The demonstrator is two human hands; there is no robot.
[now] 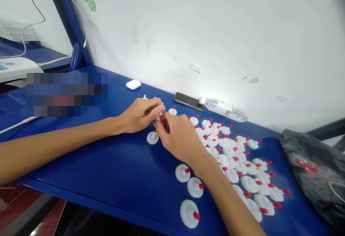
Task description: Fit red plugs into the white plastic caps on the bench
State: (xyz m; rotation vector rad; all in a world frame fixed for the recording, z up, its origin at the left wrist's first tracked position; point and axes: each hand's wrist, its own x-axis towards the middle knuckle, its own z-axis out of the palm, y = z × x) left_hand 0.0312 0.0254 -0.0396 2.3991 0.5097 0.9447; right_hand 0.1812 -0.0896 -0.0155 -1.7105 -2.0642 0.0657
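Near the middle of the blue table, my left hand and my right hand meet with fingers closed. Between the fingertips is a white plastic nozzle cap, mostly hidden by the fingers. Just below my left hand lies a white nozzle cap with a bare tip. Tips of other white caps show behind my left hand. To the right and under my right forearm lie several white nozzle caps with red tips. A short row of them, including a near one, runs toward the table's front edge.
A phone and a clear plastic bottle lie along the wall. A white earbud case sits farther left. At the right edge is a dark plastic bag with small red pieces. A white cable runs at left.
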